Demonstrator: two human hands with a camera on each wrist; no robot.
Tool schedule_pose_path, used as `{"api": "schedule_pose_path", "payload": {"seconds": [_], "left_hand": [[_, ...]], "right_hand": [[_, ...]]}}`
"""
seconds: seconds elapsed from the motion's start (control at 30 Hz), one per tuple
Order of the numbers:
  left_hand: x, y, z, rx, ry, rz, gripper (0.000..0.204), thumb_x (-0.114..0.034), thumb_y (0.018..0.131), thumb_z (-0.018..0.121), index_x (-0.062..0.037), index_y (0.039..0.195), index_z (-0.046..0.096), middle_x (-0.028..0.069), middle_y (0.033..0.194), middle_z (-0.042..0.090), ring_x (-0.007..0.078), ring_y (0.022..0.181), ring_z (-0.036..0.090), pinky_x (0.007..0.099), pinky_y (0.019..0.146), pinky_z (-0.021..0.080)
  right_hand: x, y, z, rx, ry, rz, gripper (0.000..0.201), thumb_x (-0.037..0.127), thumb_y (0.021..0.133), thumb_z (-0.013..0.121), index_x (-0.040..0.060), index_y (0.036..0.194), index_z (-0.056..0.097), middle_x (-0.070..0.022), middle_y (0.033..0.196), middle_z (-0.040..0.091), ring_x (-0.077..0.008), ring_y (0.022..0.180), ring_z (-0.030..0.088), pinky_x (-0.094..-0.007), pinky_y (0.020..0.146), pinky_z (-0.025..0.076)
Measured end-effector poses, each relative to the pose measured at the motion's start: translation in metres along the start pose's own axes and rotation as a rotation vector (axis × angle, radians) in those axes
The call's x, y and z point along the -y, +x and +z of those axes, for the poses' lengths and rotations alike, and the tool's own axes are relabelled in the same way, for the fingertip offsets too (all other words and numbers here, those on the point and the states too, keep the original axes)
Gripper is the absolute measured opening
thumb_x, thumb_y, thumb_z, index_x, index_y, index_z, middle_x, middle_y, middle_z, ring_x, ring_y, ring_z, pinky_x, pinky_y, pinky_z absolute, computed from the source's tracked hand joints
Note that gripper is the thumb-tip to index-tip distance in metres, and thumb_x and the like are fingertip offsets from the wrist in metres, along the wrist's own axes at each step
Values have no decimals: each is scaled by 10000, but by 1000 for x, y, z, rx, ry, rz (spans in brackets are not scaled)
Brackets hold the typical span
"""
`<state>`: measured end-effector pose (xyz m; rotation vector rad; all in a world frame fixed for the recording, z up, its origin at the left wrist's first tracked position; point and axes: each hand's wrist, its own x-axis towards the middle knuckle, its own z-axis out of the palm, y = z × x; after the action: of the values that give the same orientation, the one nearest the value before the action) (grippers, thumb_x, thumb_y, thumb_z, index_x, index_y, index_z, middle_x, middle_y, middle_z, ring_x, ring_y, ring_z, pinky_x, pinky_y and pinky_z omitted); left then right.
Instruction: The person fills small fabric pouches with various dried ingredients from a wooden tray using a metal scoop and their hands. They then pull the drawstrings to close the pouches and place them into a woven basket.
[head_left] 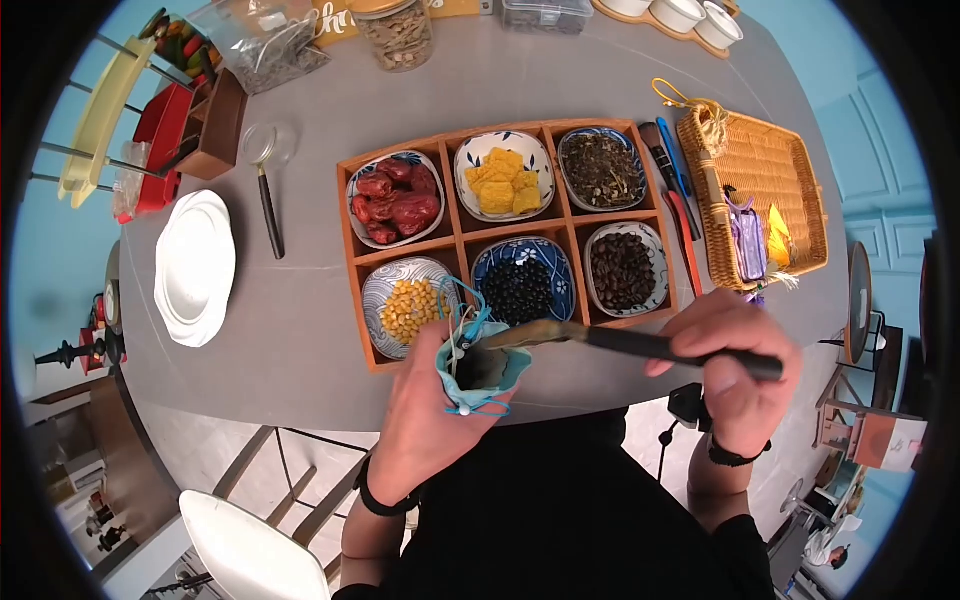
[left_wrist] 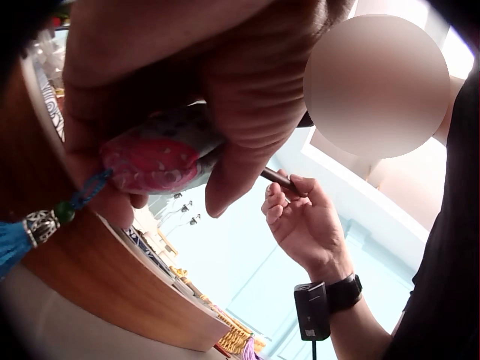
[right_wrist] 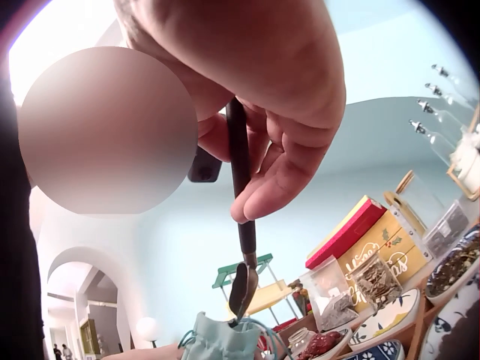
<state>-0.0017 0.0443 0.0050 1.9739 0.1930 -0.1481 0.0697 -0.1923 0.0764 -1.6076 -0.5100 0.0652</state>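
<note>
My left hand (head_left: 425,430) grips a small light-blue drawstring pouch (head_left: 512,372) near the table's front edge, its mouth open upward. The left wrist view shows pink decoration on the pouch (left_wrist: 154,161) and a blue tassel (left_wrist: 13,244) with a green bead hanging from it. With my right hand (head_left: 740,365) I hold a spoon (head_left: 640,343) by its black handle. The spoon's metal bowl (right_wrist: 250,289) tilts down into the pouch's mouth in the right wrist view. Blue cords loop around the opening. Close behind the pouch are bowls of corn kernels (head_left: 410,312) and black beans (head_left: 518,292).
A divided wooden tray (head_left: 450,243) also holds bowls of red dates (head_left: 395,200), yellow chunks (head_left: 503,182), dried leaves (head_left: 603,170) and dark brown beans (head_left: 624,270). Brushes and a wicker basket (head_left: 805,200) lie to the right; white dishes (head_left: 195,265) and another spoon (head_left: 268,205) lie left.
</note>
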Motion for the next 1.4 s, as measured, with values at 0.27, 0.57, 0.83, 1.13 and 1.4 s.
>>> {"api": "schedule_pose_path", "payload": {"seconds": [0.27, 0.57, 0.83, 1.13, 1.4], "left_hand": [[8, -4, 0, 51, 84, 77, 462, -67, 765, 779, -13, 1148, 526, 94, 1155, 680, 234, 940, 692, 312, 816, 527], [-5, 5, 4, 139, 235, 287, 655, -25, 633, 835, -2, 1183, 479, 203, 1200, 572, 415, 1098, 574, 453, 933, 492], [-15, 11, 5, 233, 340, 216, 667, -74, 619, 860, -6, 1169, 489, 192, 1258, 575, 415, 1151, 554, 456, 961, 470], [-19, 17, -1, 329, 340, 163, 632, -90, 675, 823, 21, 1188, 470, 210, 1337, 510, 394, 1165, 532, 444, 990, 459], [9, -3, -10, 182, 40, 68, 619, -80, 698, 831, -21, 1196, 468, 130, 1241, 608, 268, 1095, 627, 345, 916, 491]], "right_hand": [[-60, 11, -4, 13, -48, 394, 169, -19, 940, 573, -12, 1082, 663, -63, 1003, 661, -118, 894, 669, -248, 800, 537], [-60, 6, -13, 159, -95, 375, 194, -35, 890, 623, -2, 1075, 670, -80, 952, 639, -137, 858, 595, -264, 736, 467], [-63, -2, -15, 121, -106, 348, 159, 15, 943, 608, -29, 1087, 660, -92, 952, 664, -149, 854, 660, -258, 766, 520], [-74, -15, 17, -199, 133, 611, 199, 103, 989, 566, -79, 1036, 634, -158, 834, 705, -171, 730, 700, -280, 691, 571], [-81, -20, 7, -404, 262, 568, 262, 158, 1006, 494, -68, 1004, 626, -181, 786, 704, -214, 603, 680, -300, 582, 568]]}}
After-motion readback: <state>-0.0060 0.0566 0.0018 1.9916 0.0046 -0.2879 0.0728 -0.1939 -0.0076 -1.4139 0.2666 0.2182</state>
